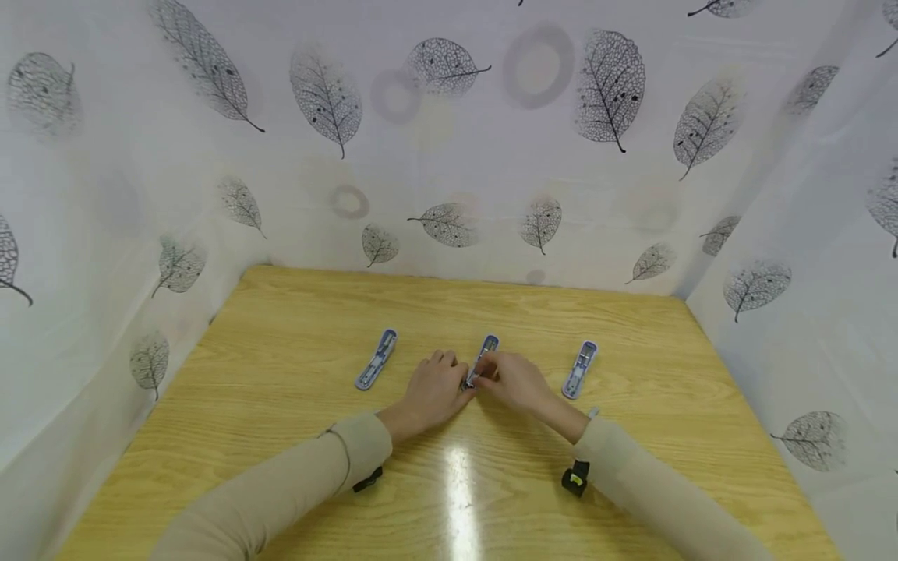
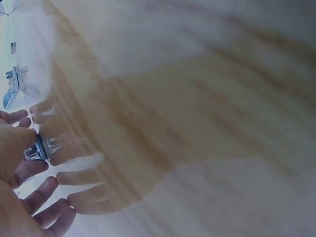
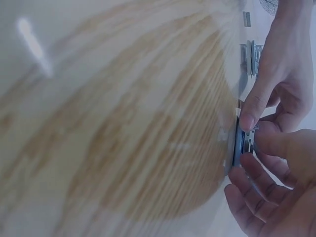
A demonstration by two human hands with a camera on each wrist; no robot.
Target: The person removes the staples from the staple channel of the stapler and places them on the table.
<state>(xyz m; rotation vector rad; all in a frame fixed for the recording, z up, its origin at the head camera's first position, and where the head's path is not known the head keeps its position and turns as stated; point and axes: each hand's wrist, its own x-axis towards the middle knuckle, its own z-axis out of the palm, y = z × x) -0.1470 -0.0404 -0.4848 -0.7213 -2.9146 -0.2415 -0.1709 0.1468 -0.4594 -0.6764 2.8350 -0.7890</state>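
Three purple-and-silver pieces that look like small staplers folded open lie on the wooden table. Both hands are at the middle stapler (image 1: 489, 344). My left hand (image 1: 435, 386) grips its near end from the left, thumb laid along the side. From the right, my right hand (image 1: 515, 379) pinches with thumb and forefinger at the metal part, covering much of the stapler. What sits between those fingertips is hidden. In the right wrist view, the left thumb (image 3: 249, 120) presses on the stapler (image 3: 240, 145), close beside the right thumb (image 3: 271, 140).
One open stapler (image 1: 376, 360) lies left of the hands and another (image 1: 580, 370) to the right. A pale curtain with leaf prints (image 1: 449, 140) surrounds the wooden table (image 1: 316, 312) at the back and sides. Black wrist straps (image 1: 575, 479) hang under the sleeves.
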